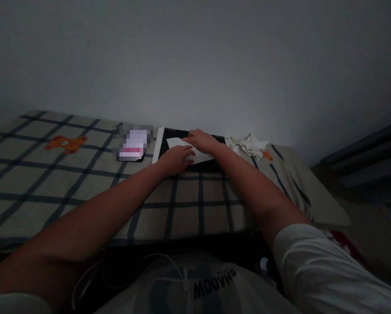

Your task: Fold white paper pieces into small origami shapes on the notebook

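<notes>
A white sheet of paper (203, 157) with slanting edges lies on a flat black pad (211, 167), which has a white left margin and a row of small marks along its far edge. My left hand (176, 160) rests on the near left part of the paper, fingers stretched out and slightly bent, thumb apart. Just beyond it, my right hand (202, 141) lies across the far edge of the paper, its fingers pointing left and pressed down flat. Both hands cover part of the sheet, so any fold under them is hidden.
Left of the pad lies a phone (134, 144) with a lit, blurred screen. Crumpled white paper (252, 146) sits to the right. A checked cloth (182, 192) with orange bear figures covers the table, against a grey wall (195, 65). A white cable (159, 255) hangs near my lap.
</notes>
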### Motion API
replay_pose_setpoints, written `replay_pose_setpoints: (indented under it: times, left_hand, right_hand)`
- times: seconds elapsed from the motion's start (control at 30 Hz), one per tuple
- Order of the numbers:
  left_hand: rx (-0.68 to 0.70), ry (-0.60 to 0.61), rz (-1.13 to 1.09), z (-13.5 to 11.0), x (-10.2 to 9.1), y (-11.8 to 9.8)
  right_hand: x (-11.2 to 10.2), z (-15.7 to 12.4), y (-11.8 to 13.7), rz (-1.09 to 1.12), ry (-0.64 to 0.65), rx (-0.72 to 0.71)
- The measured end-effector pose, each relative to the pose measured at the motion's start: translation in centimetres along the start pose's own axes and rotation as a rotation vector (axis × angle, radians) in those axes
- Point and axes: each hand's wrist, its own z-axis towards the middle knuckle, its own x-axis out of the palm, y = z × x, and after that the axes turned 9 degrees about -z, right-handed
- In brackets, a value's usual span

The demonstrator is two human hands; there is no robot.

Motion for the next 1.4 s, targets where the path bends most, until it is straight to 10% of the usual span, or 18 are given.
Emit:
replay_pose_setpoints:
  times: [0.9, 1.4]
  left_hand:
    - [-0.014, 0.02, -0.011, 0.1, -0.3, -0.1]
    - [-0.027, 0.024, -0.01, 0.1, -0.1, 0.0]
  right_hand:
    - [0.2, -13.5, -1.5, -0.039, -0.066, 0.1]
    - [-1.2, -16.4, -1.5, 0.017, -0.074, 0.139]
